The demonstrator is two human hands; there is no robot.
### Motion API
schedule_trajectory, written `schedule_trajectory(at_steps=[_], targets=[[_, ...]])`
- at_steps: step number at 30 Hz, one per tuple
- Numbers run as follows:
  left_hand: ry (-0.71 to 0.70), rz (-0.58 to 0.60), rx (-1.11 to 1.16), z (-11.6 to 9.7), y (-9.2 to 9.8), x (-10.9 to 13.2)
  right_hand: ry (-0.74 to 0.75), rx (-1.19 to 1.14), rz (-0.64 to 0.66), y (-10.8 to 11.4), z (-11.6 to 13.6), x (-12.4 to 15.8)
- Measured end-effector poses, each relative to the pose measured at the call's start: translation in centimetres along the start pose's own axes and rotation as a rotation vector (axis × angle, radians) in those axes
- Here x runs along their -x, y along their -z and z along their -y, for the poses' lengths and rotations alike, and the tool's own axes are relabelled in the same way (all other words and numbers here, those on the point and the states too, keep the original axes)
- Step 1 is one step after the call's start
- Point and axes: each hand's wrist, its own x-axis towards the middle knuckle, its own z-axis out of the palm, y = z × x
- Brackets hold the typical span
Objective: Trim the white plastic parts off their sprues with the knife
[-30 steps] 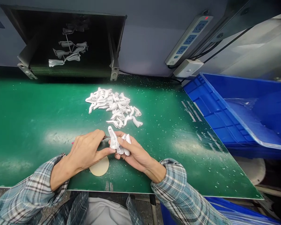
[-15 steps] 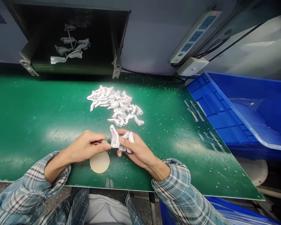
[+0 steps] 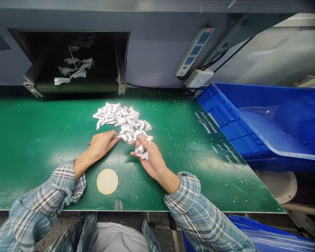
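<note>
While the left hand [image 3: 101,145] pinched what seemed a pink-handled tool [image 3: 116,136], the right hand [image 3: 148,156] curled closed around white plastic parts [image 3: 141,152]. A larger pile [image 3: 118,117] lay just beyond.

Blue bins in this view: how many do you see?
2: one blue bin tilted at the right of the green bench, a second blue bin below its front edge, partly hidden.

Here's the green bench [image 3: 36,140], a tan disc [image 3: 107,181] lying right near its front edge! Up top, a power strip [image 3: 194,51] slants down to a white socket box [image 3: 198,78], and just beside them, a big blue crate [image 3: 225,115] sits at the bench's right end!
</note>
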Motion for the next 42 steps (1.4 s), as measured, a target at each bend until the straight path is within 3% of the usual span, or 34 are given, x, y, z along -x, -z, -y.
schedule_trajectory(at_steps=[5,10,13,18,21,42], targets=[[0.086,-0.161,0.292,-1.6,2.4,3.7,-0.032,0.234,0.187,-0.5,-1.7,0.4],[0.029,-0.073,0.480,-3.6,1.9,6.3,-0.011,0.325,0.267,-0.9,-2.1,0.8],[-0.062,-0.067,0.472,-3.6,1.9,6.6,0.074,0.448,0.230,-0.7,-1.5,1.1],[-0.209,-0.085,0.299,-3.1,2.4,6.8,0.482,0.801,0.235,-0.2,-0.9,1.4],[-0.254,-0.035,0.242,-3.1,2.1,7.0,0.597,0.889,0.257,0.1,-1.1,1.4],[-0.265,0.194,0.417,-2.9,1.9,7.1,0.705,0.996,0.241,0.3,-1.5,1.8]])
